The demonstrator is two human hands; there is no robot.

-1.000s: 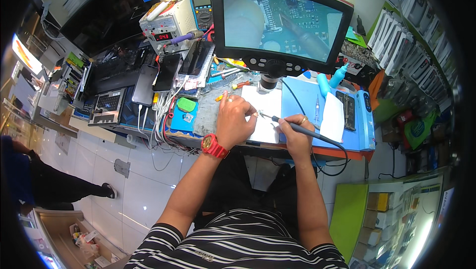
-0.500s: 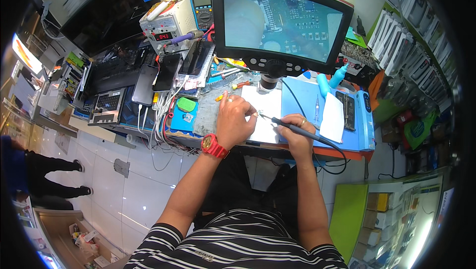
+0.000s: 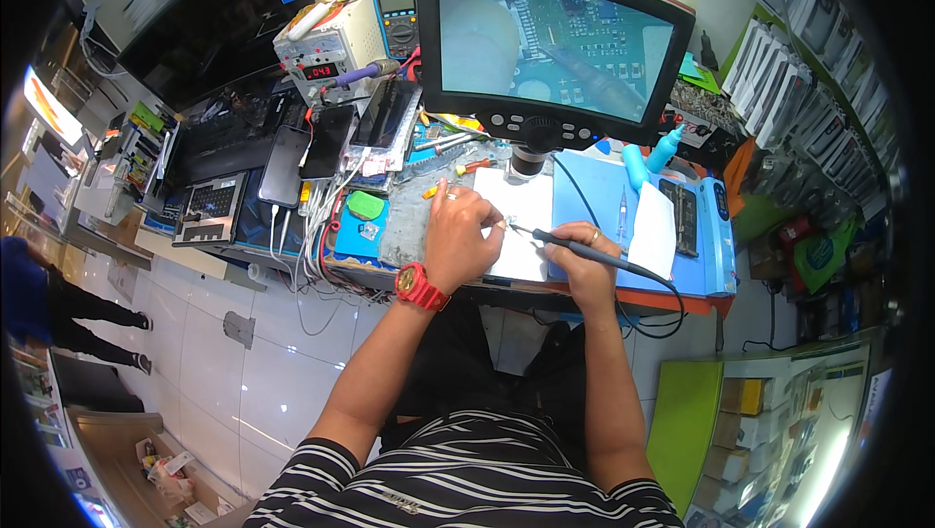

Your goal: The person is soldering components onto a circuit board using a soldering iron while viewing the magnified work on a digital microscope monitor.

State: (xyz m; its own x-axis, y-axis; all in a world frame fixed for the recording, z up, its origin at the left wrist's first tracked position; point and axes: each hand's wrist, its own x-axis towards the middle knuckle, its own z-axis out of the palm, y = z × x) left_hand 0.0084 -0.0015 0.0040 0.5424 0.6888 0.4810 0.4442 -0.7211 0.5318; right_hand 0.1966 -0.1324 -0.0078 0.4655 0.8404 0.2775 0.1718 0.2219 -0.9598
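Note:
My right hand (image 3: 587, 273) is closed round the black handle of a soldering iron (image 3: 623, 264), held like a pen with its tip toward the left. My left hand (image 3: 462, 238), with a red watch (image 3: 420, 286) at the wrist, pinches a small circuit board (image 3: 510, 223) over a white sheet (image 3: 521, 263). The iron's tip meets or nearly meets the board; at this size I cannot tell which. A microscope (image 3: 527, 164) stands just beyond my fingers. Its screen (image 3: 560, 46) shows the green board enlarged, a fingertip at left and the iron's tip near the middle.
A blue mat (image 3: 584, 177) to the right bears a dark phone part (image 3: 686, 221) and light-blue bottles (image 3: 665, 150). Phones (image 3: 283, 166), cables, a power supply (image 3: 331, 51) and a multimeter (image 3: 397, 21) crowd the left. The iron's cord (image 3: 672, 309) loops past the table edge. Another person (image 3: 88, 319) stands far left.
On the microscope screen the iron's tip has come into sharper view near the middle of the board. My hands have hardly moved. The person at far left has shifted slightly.

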